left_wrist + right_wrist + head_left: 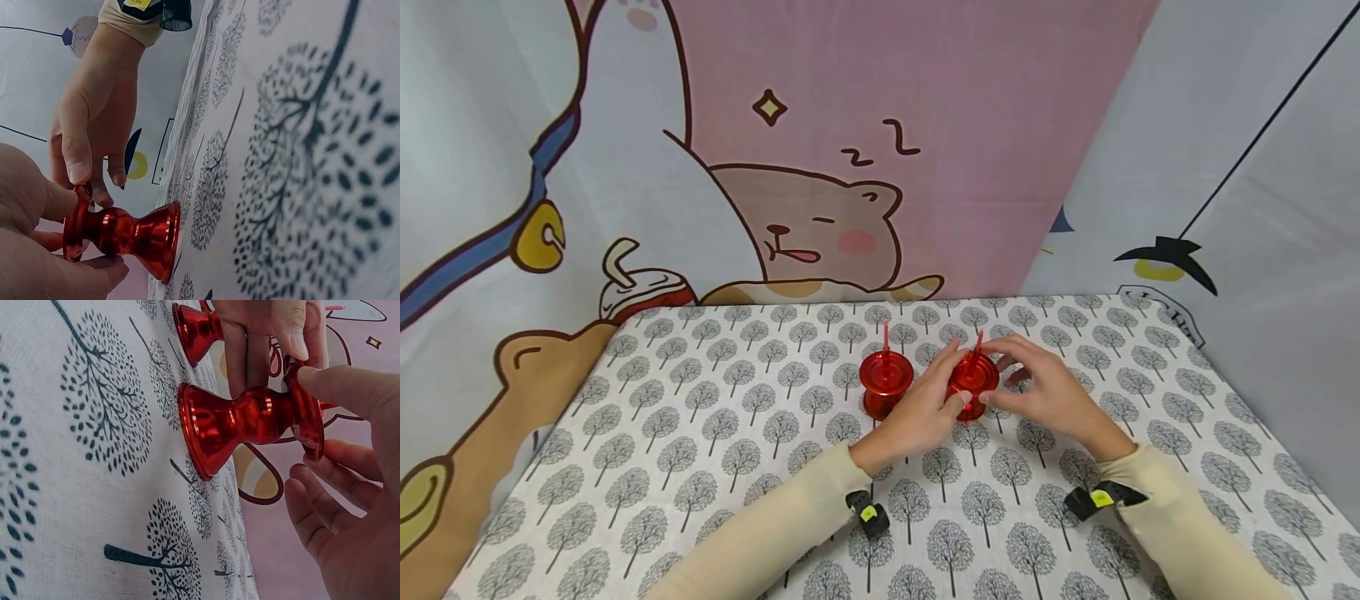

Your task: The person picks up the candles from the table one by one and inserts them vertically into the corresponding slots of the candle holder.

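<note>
A shiny red candle holder, with a wide dished top, narrow waist and flared foot, stands upright on the cloth between both hands. A thin red candle rises from it, leaning slightly. My left hand grips the holder's top from the left, thumb at the rim and fingers round the side. From the right, my right hand pinches the same rim between thumb and fingertips. Close to the left hand stands a matching red candle holder with its own upright red candle.
A white cloth printed with grey trees covers the table. Behind it hangs a cartoon curtain with a sleeping bear, meeting the table's far edge. Dark wrist straps sit over the cream sleeves.
</note>
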`<state>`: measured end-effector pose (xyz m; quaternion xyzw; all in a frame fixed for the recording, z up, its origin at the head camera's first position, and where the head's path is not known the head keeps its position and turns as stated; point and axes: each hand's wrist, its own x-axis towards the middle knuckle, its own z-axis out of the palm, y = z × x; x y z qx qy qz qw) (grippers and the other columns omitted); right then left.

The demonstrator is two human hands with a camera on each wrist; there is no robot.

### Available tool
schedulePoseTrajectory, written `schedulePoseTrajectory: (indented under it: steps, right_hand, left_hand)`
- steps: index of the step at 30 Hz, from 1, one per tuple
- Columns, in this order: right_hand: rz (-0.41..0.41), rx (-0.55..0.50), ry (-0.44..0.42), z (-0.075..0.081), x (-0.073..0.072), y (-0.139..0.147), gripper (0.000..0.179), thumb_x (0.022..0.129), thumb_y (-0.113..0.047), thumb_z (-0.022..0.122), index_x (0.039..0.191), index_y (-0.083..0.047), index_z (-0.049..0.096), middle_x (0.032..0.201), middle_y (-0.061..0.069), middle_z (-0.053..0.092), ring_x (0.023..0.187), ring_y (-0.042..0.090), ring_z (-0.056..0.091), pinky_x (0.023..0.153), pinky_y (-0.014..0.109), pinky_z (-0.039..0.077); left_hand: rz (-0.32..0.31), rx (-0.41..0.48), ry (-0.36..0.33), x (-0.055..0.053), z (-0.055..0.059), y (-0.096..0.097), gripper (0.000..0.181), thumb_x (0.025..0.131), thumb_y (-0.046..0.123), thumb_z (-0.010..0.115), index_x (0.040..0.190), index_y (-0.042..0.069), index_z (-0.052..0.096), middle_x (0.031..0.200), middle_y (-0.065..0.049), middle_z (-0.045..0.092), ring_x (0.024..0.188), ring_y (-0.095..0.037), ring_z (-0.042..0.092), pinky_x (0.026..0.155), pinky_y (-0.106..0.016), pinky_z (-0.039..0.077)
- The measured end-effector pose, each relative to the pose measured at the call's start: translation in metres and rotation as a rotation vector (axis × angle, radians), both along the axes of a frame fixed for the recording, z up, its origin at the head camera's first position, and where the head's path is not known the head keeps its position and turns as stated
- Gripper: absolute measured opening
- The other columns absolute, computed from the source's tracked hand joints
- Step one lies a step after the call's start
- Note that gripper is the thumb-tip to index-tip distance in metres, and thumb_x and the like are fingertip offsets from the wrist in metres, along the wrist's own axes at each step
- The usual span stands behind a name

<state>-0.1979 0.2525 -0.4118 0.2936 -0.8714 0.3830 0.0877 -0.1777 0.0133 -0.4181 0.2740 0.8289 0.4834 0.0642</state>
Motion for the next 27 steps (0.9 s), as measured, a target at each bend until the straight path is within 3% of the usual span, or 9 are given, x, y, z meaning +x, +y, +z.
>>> schedulePoseTrajectory:
  steps: [6,27]
  right_hand:
    - [-0.015,-0.002,0.000,-0.0001,-0.0002,0.0000,0.063,0.088,-0.009,0.091,0.145,0.002,0.066,0.139,0.016,0.069,0.104,0.026,0.071,0.086,0.035,0.065]
    - [-0.008,-0.030,0.007,-0.0054,-0.0016,-0.0025,0.059,0.092,-0.002,0.088,0.147,-0.001,0.065,0.139,0.015,0.070,0.105,0.029,0.074,0.085,0.042,0.067]
  left_hand:
    - [0.000,-0.006,0.001,-0.0017,-0.0012,0.0022,0.063,0.116,0.015,0.053,0.174,0.010,0.030,0.184,0.001,0.007,0.167,-0.028,0.019,0.132,-0.056,0.025]
    - [0.019,0.017,-0.003,-0.0027,-0.0012,0.0015,0.065,0.114,0.015,0.058,0.173,0.009,0.032,0.185,-0.005,0.005,0.165,-0.037,0.024,0.129,-0.061,0.030]
